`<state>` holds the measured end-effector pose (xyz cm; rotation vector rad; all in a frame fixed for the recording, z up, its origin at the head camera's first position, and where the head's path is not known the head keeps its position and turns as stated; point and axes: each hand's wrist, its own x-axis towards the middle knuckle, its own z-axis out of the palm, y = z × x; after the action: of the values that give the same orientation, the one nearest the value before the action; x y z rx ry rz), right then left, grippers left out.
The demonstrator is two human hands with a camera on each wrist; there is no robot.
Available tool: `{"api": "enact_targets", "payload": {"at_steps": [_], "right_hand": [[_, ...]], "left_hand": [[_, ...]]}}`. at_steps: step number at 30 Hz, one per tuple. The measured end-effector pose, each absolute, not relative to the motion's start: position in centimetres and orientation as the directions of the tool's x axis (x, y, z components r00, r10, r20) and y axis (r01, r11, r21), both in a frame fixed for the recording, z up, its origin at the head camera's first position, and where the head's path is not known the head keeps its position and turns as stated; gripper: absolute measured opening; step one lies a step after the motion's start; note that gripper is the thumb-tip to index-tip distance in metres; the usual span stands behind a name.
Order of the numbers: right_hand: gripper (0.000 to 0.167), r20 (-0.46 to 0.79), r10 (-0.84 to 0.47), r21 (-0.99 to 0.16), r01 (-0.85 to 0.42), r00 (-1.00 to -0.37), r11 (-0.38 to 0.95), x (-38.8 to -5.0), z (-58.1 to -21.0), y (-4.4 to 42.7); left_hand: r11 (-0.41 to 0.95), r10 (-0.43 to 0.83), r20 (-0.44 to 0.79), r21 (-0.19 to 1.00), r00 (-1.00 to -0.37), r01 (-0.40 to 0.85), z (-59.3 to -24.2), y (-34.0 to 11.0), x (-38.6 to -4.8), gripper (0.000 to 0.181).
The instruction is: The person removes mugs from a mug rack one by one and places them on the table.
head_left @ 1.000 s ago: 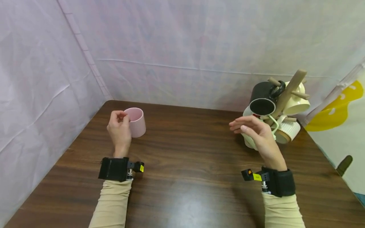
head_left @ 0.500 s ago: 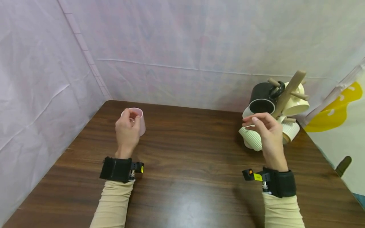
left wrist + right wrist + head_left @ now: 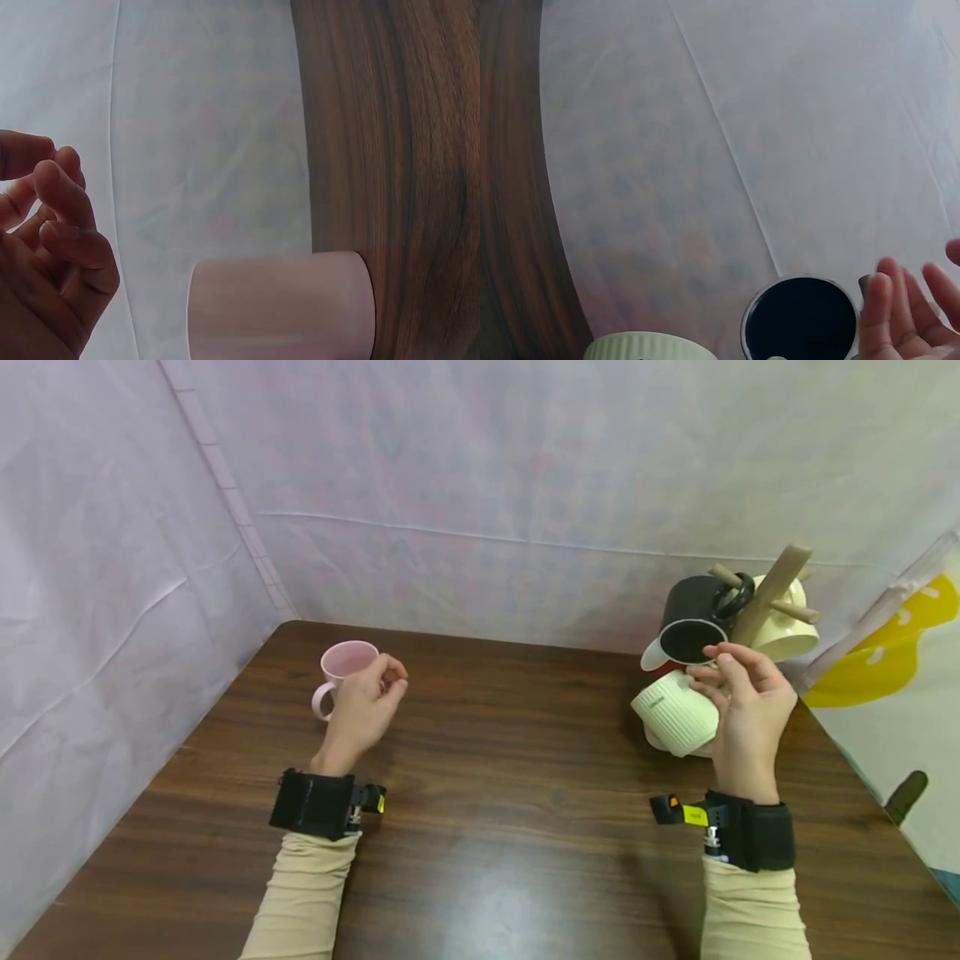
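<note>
Pink mug (image 3: pixel 349 656) first: we see it upright on the desk (image 3: pixel 510 777), near the far left corner, resting on its own base so it needs no support. Its handle (image 3: pixel 321 702) points left, on the far side from the fingertips of our left hand (image 3: pixel 363 710). That hand is in front of the mug and hides part of it, its fingers loosely bent, thumb near them, holding nothing. In the left wrist view, a gap shows between the fingers and the mug's wall, so we judge that the two only overlap in the head view.

Our right hand (image 3: pixel 750 710) is raised before the rack (image 3: pixel 776 581), its fingers half spread and slightly bent, with nothing in its hold that we can see. Its fingertips cover the edge of the green mug (image 3: pixel 677 714), yet in the right wrist view they show apart from it.

The black mug (image 3: pixel 686 606) hangs by its handle from a peg, which we think explains its tipped mouth. The cream mug (image 3: pixel 783 635) is beside it, across the post. The green one tilts lower down; our hand hides what bears it.
</note>
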<state>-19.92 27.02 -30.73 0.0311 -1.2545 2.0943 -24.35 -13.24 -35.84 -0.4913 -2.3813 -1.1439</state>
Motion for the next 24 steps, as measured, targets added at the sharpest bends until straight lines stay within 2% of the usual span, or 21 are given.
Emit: {"api": "enact_targets", "payload": {"at_steps": [6,16,24], "right_hand": [[0.014,0.291,0.621,-0.755,-0.573,-0.728,-0.317,-21.5,-29.7,27.8],[0.024,0.206,0.59,-0.791,-0.488,-0.781,-0.37,-23.0,-28.6,28.6],[0.02,0.156,0.569,-0.835,-0.416,-0.807,-0.361,-23.9,-27.8,29.0]], "left_hand": [[0.604,0.125,0.539,0.625,-0.833,0.495,-36.0,-13.1,-24.5,0.004],[0.61,0.125,0.546,0.616,-0.828,0.499,-36.1,-13.0,-24.5,0.003],[0.621,0.123,0.563,0.598,-0.817,0.506,-36.0,-13.0,-24.3,0.003]]}}
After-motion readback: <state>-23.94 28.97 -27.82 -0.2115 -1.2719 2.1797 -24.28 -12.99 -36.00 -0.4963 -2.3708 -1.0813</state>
